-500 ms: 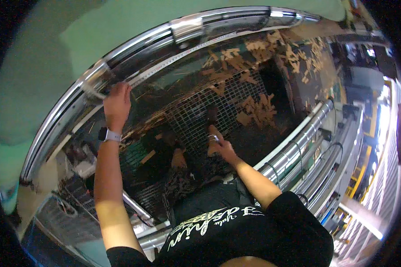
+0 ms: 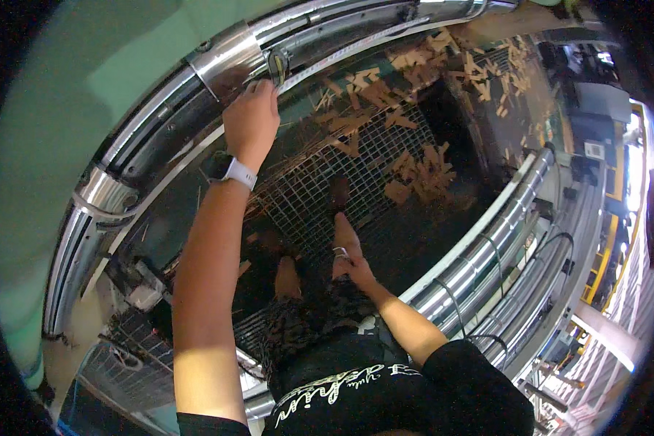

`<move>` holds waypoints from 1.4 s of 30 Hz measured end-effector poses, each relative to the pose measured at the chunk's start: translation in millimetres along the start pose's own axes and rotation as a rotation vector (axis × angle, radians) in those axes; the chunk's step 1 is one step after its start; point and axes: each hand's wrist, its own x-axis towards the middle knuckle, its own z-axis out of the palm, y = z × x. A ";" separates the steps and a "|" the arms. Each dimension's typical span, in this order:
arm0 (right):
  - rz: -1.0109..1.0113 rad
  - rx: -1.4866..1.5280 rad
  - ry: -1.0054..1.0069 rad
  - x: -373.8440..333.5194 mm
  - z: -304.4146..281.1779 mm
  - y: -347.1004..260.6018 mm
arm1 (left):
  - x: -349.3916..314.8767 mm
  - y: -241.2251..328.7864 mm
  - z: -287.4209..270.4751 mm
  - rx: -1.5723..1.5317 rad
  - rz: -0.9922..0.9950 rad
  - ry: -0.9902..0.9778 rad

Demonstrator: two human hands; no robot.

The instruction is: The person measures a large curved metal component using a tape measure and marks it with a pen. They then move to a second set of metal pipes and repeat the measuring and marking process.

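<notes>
My left hand (image 2: 252,122), with a watch on its wrist, reaches to the long steel shaft at the far side. Its fingers are curled at the lower edge of a wide shiny collar (image 2: 231,64), beside a small dark rounded metal part (image 2: 277,67). What the fingertips grip is hidden. A white measuring strip (image 2: 327,61) runs along the shaft, just right of these fingers. My right hand (image 2: 354,267) is low, in front of my leg, with its fingers curled in. A small pale piece (image 2: 340,252) shows at those fingers; its kind is unclear.
A large green roll (image 2: 58,94) lies beyond the shaft. A second collar (image 2: 103,192) sits farther left. Below are a metal floor grate (image 2: 341,171) and brown scraps (image 2: 425,174). Steel rollers with dark cables (image 2: 479,254) stand at the right.
My left hand has moved right and farther out along the strip, and now rests by the wide collar. The shaft appears closer. My right hand has hardly moved.
</notes>
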 end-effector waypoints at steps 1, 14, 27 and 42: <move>0.124 0.128 -0.037 -0.1 -6.6 -8.9 | 4.8 -1.5 7.2 -0.004 -0.006 0.009; 0.558 0.029 -0.203 7.5 -59.7 63.4 | 10.4 -16.8 14.9 0.123 -0.041 0.051; 0.492 -0.006 -0.176 21.8 -66.7 64.8 | 12.7 -14.9 15.3 0.146 -0.055 0.033; 0.563 0.121 -0.166 14.4 -66.1 78.0 | 12.7 -16.2 16.8 0.177 -0.063 0.035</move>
